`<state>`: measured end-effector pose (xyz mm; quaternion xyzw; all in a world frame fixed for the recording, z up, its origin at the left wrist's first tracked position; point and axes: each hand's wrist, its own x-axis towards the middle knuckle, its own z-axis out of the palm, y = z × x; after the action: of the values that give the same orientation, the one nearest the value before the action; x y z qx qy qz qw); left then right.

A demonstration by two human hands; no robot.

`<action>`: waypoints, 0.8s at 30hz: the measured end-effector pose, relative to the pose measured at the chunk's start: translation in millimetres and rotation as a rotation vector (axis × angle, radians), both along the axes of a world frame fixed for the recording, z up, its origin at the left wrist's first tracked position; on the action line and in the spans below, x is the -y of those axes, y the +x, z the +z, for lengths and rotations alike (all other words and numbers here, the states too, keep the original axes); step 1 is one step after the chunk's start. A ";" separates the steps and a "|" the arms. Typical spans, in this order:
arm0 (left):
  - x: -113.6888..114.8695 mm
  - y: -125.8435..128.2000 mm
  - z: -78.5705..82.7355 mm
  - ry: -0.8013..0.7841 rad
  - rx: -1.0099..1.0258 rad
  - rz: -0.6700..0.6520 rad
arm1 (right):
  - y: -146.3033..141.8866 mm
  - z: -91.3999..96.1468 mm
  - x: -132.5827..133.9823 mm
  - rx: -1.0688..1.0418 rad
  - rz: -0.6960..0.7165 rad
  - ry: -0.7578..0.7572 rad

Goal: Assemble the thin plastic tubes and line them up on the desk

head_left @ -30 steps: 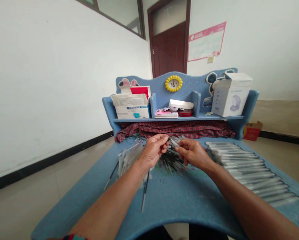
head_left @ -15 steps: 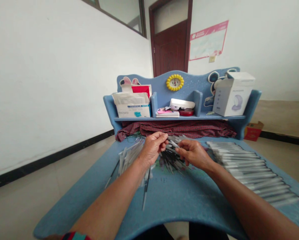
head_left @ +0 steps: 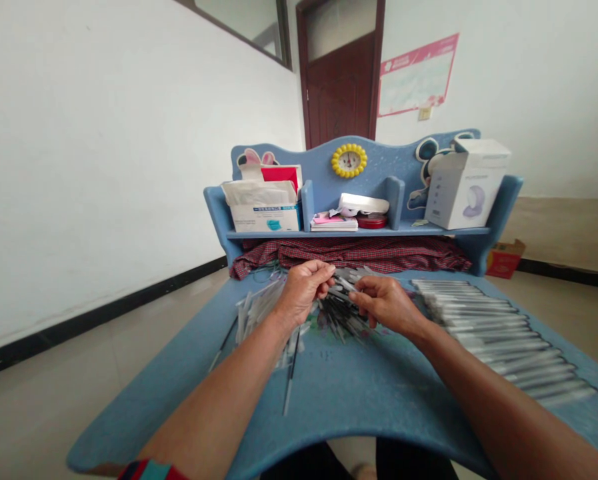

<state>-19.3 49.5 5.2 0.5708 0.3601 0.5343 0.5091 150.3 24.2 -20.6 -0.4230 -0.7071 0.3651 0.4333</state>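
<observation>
Over the past second, hands barely shifted: right hand (head_left: 386, 305) pinching a translucent pen tube (head_left: 347, 285) over the dark refill pile (head_left: 343, 317); left hand (head_left: 303, 290) beside it, grip unclear. Handling seemingly unadvanced.

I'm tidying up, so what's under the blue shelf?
Under the blue shelf, a dark red checked cloth lies bunched on the desk. Anything behind or beneath its folds is covered.

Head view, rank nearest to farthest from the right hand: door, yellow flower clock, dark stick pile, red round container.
1. Dark stick pile: left of the right hand
2. Red round container: on the shelf
3. Yellow flower clock: back panel
4. Door: beyond the desk
</observation>
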 end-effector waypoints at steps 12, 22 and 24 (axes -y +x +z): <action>0.4 3.7 -4.7 -0.081 -0.067 -0.050 | 10.8 10.9 -3.5 -0.262 -0.086 -0.066; -4.6 -5.3 3.6 -0.284 -0.092 0.004 | 9.6 12.6 -2.2 -0.297 -0.150 -0.106; -8.2 -9.1 4.0 -0.252 -0.203 0.034 | 9.7 11.9 -2.1 -0.273 -0.151 -0.095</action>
<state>-28.4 57.7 9.3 0.5472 0.4834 0.4330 0.5286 160.0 26.3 -8.7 -0.4412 -0.5898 0.4187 0.5312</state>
